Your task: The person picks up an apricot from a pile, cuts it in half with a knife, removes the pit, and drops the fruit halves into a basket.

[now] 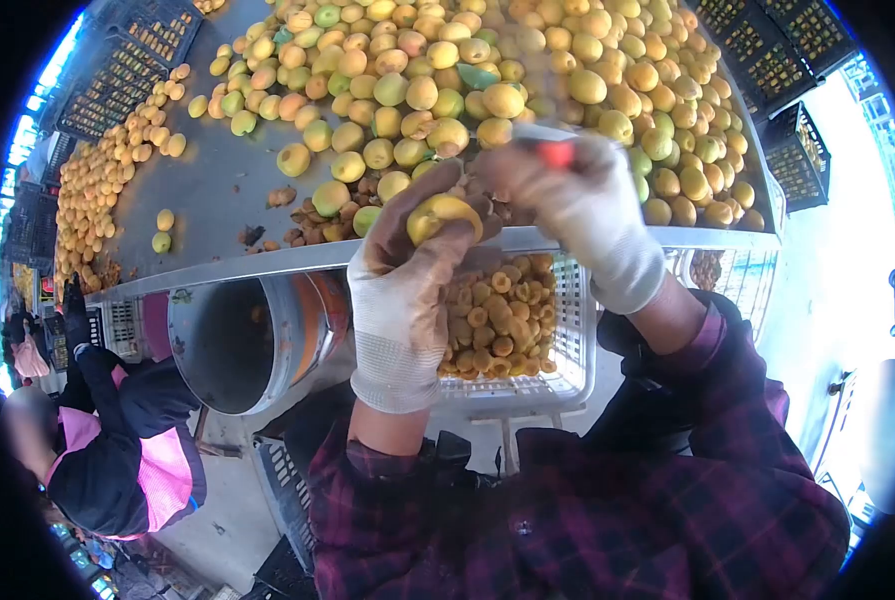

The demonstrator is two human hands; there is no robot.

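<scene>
**Item 1, L hand**: knit glove, off-white, ribbed cuff, fingertips stained brown. Fingers curled tight round the yellow fruit. Centre of scene, just near of the table edge.

**Item 2, yellow fruit:** round, smooth skin, yellow-orange. Sits at top of L hand grip, lower half covered by the fingers. Just left of R hand, nearly touching it.

**Item 3, R hand**: same glove type, cleaner. Closed round a red-handled tool. Only a red patch and a pale streak show. Motion blur, so blade shape can't be made out. Hands close together, R slightly farther and higher in view.

**Item 4, table**: grey sheet metal, flat, raised rim on near edge. Far corners cut off by the lens circle.

**Item 5, fruit pile**: many round fruit, yellow, orange, some green. Covers far and right of table. A few strays lie at left.

**Item 6, brown scraps**: small, dark, irregular, heaped by the near rim, left of L hand.

**Item 7, white crate**: plastic, slotted walls, below table edge, partly hidden by both wrists. Holds cut pieces, orange-yellow, small.

**Item 8, metal drum**: shiny, cylindrical, open mouth facing near-left, left of crate.

**Item 9, black crates**: mesh plastic, far right. More at far left.

**Item 10, co-worker**: near left, dark and pink clothing.

**Item 11, plaid sleeves**: dark purple-red check, near.
</scene>
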